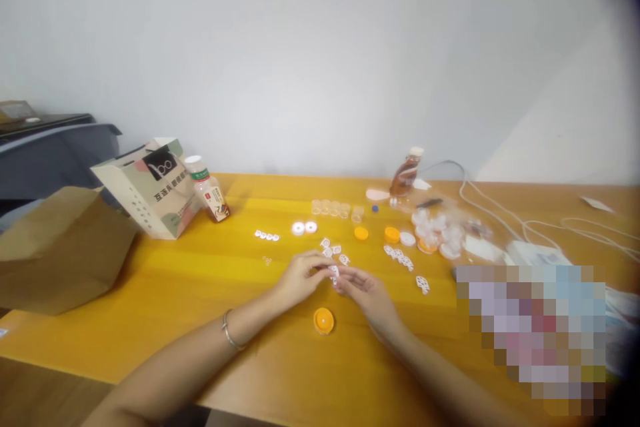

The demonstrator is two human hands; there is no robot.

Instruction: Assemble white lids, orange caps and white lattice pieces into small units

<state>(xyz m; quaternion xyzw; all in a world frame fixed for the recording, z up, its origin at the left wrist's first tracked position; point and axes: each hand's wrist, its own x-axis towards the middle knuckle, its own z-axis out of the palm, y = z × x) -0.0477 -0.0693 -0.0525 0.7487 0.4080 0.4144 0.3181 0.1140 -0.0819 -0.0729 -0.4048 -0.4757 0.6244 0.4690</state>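
Between the fingertips of my left hand (303, 277) and my right hand (367, 290) is a small white plastic piece with cut-outs (335, 272). Both hands pinch it just above the table. Behind them lie several loose white pieces of similar look (327, 252). Closer to me, an orange round cap (324, 321) rests on the wood, a small light spot at its middle. More white cut-out pieces (399, 257) lie in a row right of my right hand, with another (423, 285) apart from them. Fingers partly hide the held piece.
Clear little cups (331, 209), white discs (305, 228) and orange caps (392, 235) stand farther back. A drink bottle (407, 173) and white cables (493, 200) are back right. At left are a paper gift bag (155, 190), a white-capped bottle (207, 190) and a brown bag (65, 250).
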